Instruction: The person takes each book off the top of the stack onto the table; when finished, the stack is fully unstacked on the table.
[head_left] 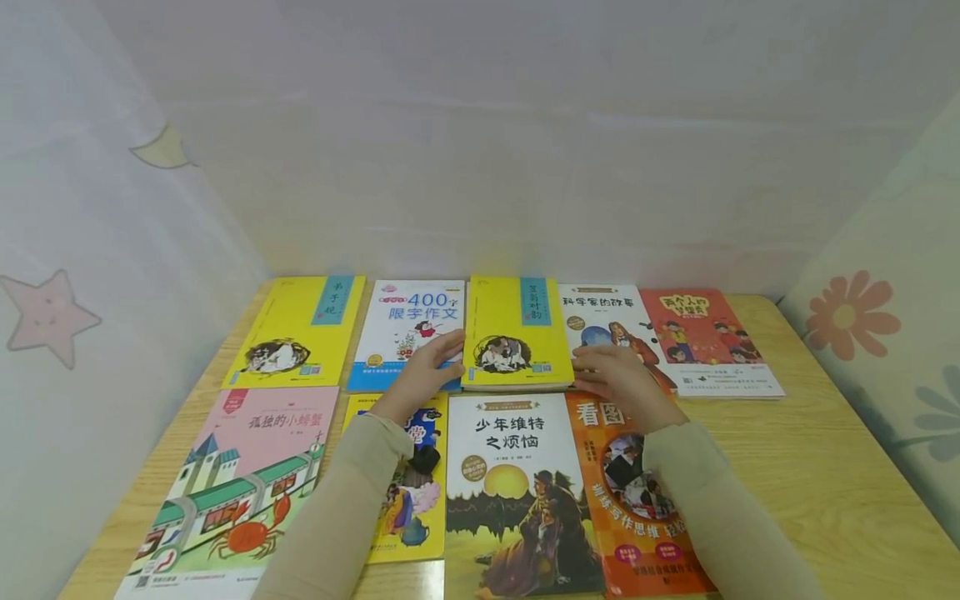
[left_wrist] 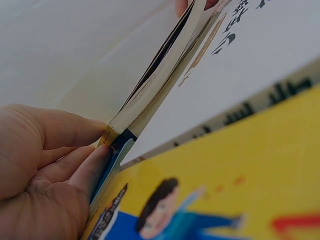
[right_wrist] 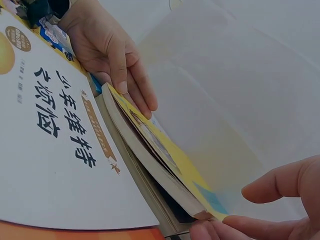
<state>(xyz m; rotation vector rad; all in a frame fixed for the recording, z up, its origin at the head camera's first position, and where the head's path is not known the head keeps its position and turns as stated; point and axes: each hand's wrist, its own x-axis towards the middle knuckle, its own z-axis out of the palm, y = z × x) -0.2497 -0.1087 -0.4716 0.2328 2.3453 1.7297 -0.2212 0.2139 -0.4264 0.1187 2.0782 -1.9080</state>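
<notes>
— What are the hands on?

— The yellow book (head_left: 516, 333) in the middle of the back row. It's a flat glossy paperback lying on a small stack. The left hand (head_left: 423, 371) holds its left edge, thumb on the cover and fingers (left_wrist: 92, 167) curled under the corner. The right hand (head_left: 618, 379) pinches the right corner, its fingers (right_wrist: 280, 187) bent above the edge.

— Is it lying flat?

— Not quite; the right wrist view shows its cover lifted off the pale page blocks beneath.

— And around it?

— Smooth, colourful paperbacks in two rows on a light wood-grain surface (head_left: 825, 467): a white book (head_left: 517, 492) just in front, an orange book (head_left: 637, 500) beside that.
</notes>
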